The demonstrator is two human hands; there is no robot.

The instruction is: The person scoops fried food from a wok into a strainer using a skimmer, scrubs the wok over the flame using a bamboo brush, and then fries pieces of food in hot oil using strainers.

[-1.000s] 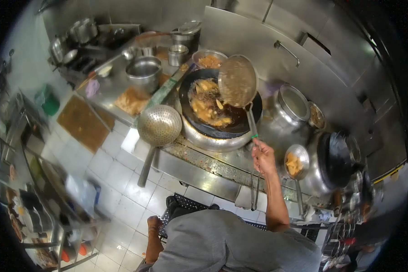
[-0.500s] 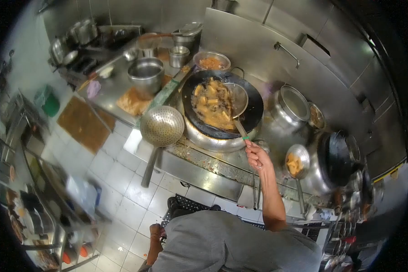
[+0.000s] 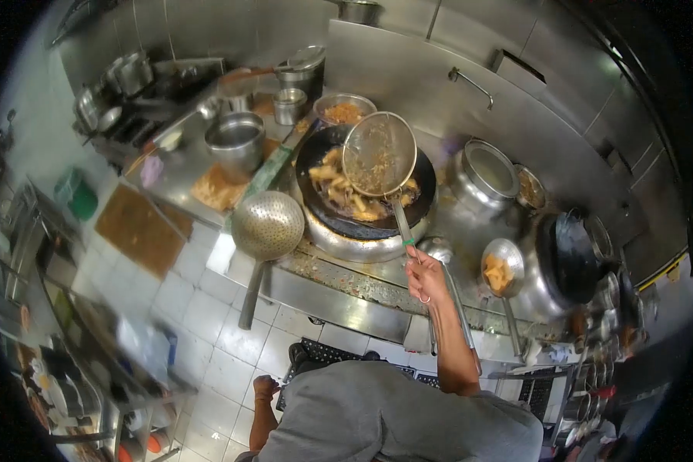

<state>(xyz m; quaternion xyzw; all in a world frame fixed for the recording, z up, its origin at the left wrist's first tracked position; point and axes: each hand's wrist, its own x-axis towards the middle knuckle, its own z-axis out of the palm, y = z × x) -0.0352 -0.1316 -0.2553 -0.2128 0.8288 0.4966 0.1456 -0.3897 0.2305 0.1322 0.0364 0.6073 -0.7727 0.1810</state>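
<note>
My right hand (image 3: 430, 279) is closed round the handle of a fine-mesh skimmer (image 3: 379, 154), near a green band. The mesh holds small brown bits and is raised over a black wok (image 3: 422, 163). In the wok, golden-brown pieces of food (image 3: 339, 192) lie in dark bubbling oil. My left hand (image 3: 266, 386) hangs low by my side, fingers curled, with nothing visible in it. Left of the wok, a large perforated ladle (image 3: 268, 225) rests on the counter edge. Another strainer (image 3: 503, 266) with fried yellow pieces lies to the right.
Behind the wok stands a bowl of orange food (image 3: 345, 109). A steel pot (image 3: 236, 142) is on the left counter, and a large metal pot (image 3: 485, 177) on the right. A tap (image 3: 471, 86) juts from the back wall. A green bin (image 3: 75, 192) stands on the floor.
My right hand has lifted the skimmer out of the wok, up and to the left, and the mesh now carries small bits. The left hand stays low.
</note>
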